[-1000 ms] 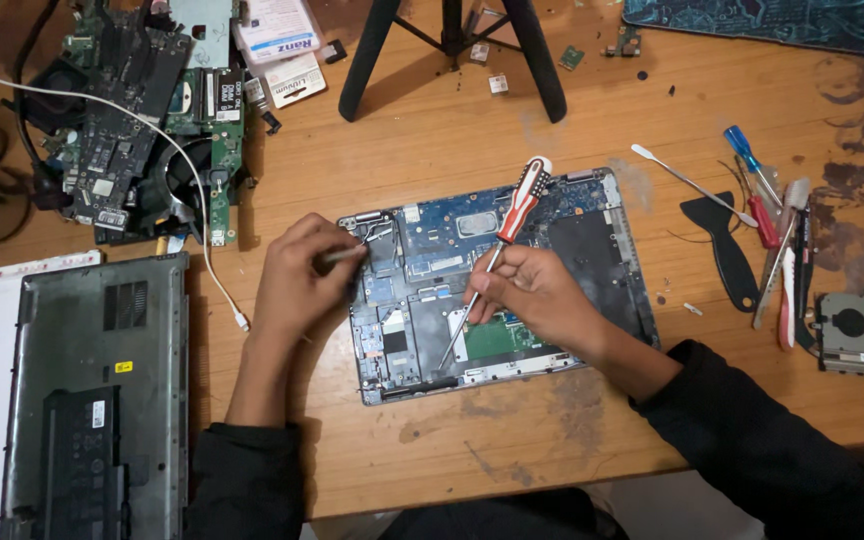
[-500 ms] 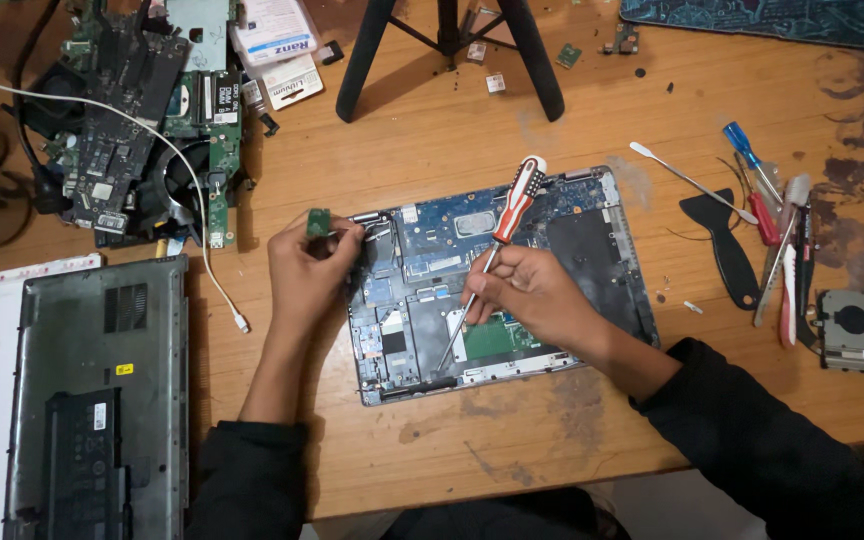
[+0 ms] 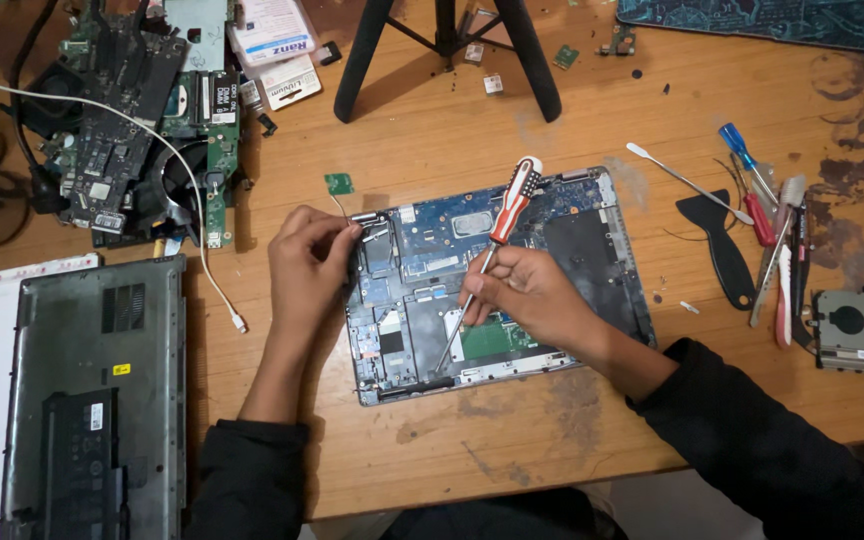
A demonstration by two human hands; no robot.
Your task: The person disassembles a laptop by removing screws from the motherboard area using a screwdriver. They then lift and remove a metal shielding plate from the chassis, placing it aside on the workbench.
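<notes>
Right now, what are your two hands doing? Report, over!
Right hand grips red-and-white screwdriver, tip down in open laptop. Left hand pinches thin cable at its top-left edge; small green board lies just beyond. Nothing blocking.

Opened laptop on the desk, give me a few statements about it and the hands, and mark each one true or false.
1. The right hand holds a red and white screwdriver. True.
2. The left hand rests on the grey cover. False: it pinches a thin wire at the laptop's upper left corner.
3. A small green board lies on the table, above the left hand. True.
4. The fan sits inside the laptop. False: it lies at the table's right edge.
</notes>
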